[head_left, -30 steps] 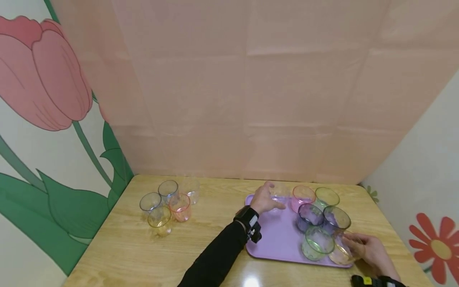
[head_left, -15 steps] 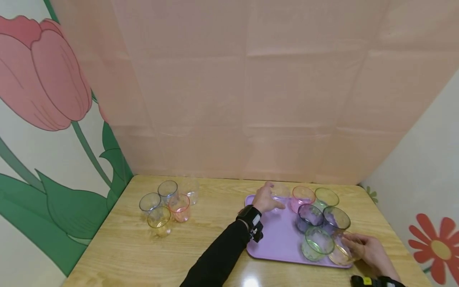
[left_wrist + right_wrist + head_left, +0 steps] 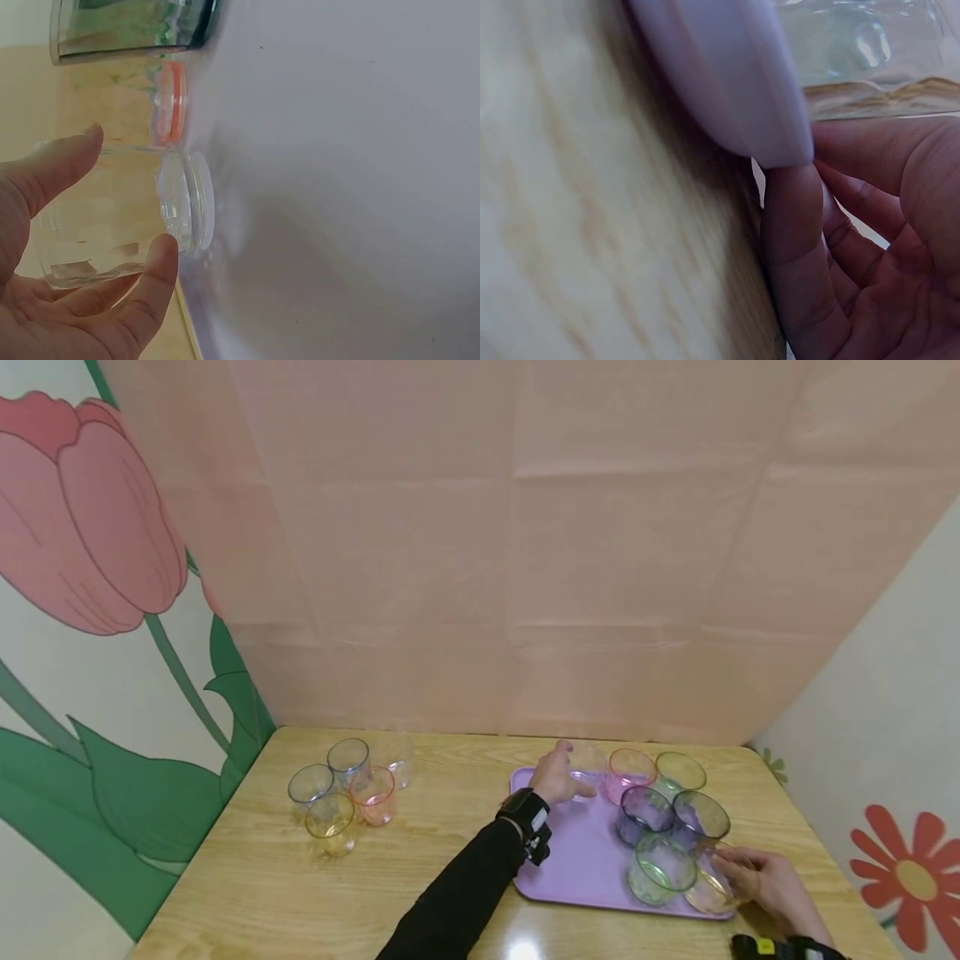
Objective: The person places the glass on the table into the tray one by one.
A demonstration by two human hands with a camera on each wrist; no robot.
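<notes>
On the left part of the purple tray (image 3: 577, 868), my left hand (image 3: 557, 777) holds a clear glass (image 3: 112, 210), thumb on one side and fingers on the other. The glass stands upright with its base at the tray. At the tray's near right corner my right hand (image 3: 768, 881) grips a yellow-tinted glass (image 3: 708, 893). In the right wrist view one finger (image 3: 795, 255) lies against the tray's rim, and the glass is only partly visible. A green glass (image 3: 660, 872) stands beside the yellow one.
Two dark purple glasses (image 3: 701, 818), a pink glass (image 3: 628, 772) and another green glass (image 3: 678, 772) crowd the tray's right side. Several tinted and clear glasses (image 3: 372, 797) stand grouped on the wooden table (image 3: 255, 877) at left. A peach-coloured backdrop (image 3: 480, 568) rises behind.
Both hands keep their places on the glasses. The head view has shifted very slightly; nothing on the tray or table has visibly moved.
</notes>
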